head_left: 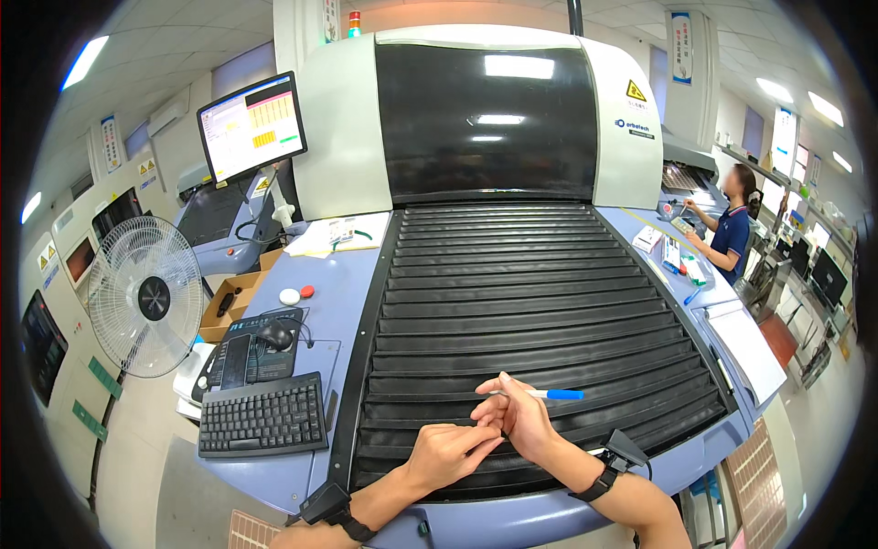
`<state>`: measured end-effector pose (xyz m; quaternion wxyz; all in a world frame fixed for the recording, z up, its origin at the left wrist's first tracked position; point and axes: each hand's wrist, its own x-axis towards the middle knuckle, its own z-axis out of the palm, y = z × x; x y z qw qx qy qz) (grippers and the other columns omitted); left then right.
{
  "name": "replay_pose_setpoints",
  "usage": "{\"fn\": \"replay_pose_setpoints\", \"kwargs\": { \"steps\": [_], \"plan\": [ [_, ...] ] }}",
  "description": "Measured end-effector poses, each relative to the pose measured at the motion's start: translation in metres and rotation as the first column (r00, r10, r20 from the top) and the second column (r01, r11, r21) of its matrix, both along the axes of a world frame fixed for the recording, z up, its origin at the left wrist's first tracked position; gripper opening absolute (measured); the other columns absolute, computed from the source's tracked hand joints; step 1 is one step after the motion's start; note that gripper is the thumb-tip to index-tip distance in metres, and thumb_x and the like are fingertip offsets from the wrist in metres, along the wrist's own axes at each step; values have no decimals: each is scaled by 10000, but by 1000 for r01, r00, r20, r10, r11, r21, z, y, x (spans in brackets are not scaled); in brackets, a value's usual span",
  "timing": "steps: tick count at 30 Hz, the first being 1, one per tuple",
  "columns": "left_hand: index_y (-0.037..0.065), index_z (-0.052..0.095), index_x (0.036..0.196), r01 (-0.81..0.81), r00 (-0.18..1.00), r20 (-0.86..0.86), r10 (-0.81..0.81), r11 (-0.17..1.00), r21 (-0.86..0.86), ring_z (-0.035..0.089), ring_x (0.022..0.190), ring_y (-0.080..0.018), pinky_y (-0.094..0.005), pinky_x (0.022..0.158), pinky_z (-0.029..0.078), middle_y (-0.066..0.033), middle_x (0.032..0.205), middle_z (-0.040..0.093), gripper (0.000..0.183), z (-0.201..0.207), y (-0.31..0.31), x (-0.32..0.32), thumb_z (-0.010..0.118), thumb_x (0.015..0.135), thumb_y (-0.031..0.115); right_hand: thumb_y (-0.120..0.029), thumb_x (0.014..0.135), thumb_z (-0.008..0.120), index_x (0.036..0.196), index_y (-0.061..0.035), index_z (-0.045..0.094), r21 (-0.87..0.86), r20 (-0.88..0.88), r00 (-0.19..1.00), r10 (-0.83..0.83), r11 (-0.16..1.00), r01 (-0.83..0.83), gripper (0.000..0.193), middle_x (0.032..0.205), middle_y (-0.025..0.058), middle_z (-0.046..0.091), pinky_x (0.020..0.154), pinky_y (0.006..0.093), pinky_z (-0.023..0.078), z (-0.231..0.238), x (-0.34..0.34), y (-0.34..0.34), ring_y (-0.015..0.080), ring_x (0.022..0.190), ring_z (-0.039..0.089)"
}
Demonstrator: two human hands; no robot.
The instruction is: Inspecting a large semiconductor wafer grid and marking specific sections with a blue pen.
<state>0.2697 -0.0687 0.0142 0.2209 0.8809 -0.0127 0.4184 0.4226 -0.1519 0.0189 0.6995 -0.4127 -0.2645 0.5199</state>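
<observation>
Both hands meet above the black ribbed bellows cover [512, 311] of a large machine. My right hand [523, 423] is turned partly palm up, with a pen [560, 394] lodged between thumb and fingers. The pen's blue cap points to the right, and part of its white barrel shows behind the fingers. My left hand [450, 456] is closed in a pinch, its fingertips against the fingers of my right hand. Whatever the pinch holds, if anything, is too small or hidden to name. Both wrists wear dark straps with small black devices.
A keyboard [263, 416], a mouse [274, 333] and red and white buttons are on the left ledge. Papers and small boxes [671, 254] lie on the right ledge. A monitor [251, 128] and a fan [146, 297] stand left. Another person [732, 233] works at the far right.
</observation>
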Motion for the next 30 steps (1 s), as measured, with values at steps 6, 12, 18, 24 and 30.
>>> {"fn": "replay_pose_setpoints", "kwargs": {
  "steps": [6, 12, 18, 24, 30],
  "plan": [
    [67, 737, 868, 6, 998, 56, -7, 1000, 16, 630, 498, -197, -304, 463, 474, -67, 636, 668, 150, -1, 0, 1, 832, 755, 90, -397, 1066, 419, 1104, -29, 626, -9, 12, 1000, 9, 1000, -9, 424, 842, 155, 724, 658, 279, 539, 2, -1, -1, 187, 711, 688],
    [65, 739, 860, 8, 999, 39, -9, 1000, 18, 619, 487, -199, -306, 456, 463, -63, 607, 645, 139, -4, 3, 1, 830, 759, 88, -392, 1067, 418, 1103, -29, 623, -2, 12, 1000, 19, 1000, -19, 419, 843, 154, 723, 660, 277, 537, 1, -1, -1, 186, 718, 687],
    [61, 739, 858, 13, 999, 39, -14, 1000, 26, 640, 507, -203, -306, 470, 482, -70, 628, 663, 135, -1, 2, 0, 828, 760, 87, -387, 1068, 416, 1097, -33, 623, 4, 18, 1000, 14, 1000, -14, 412, 842, 153, 725, 652, 276, 530, 2, -2, -1, 183, 709, 685],
    [57, 739, 877, -18, 997, -71, 13, 997, -68, 697, 580, -219, -311, 524, 535, -83, 695, 709, 134, -2, 2, 0, 816, 774, 96, -382, 1069, 414, 1092, -43, 627, -7, 16, 1000, 12, 1000, -12, 402, 830, 139, 727, 634, 267, 511, 2, -1, -1, 165, 702, 679],
    [59, 744, 888, 4, 999, -37, -5, 999, -41, 688, 567, -220, -316, 514, 525, -87, 681, 699, 144, -4, 3, 1, 817, 772, 103, -384, 1068, 418, 1090, -39, 629, -12, 18, 1000, 9, 1000, -9, 405, 831, 146, 726, 637, 270, 511, -1, -1, -1, 166, 704, 678]
  ]
}}
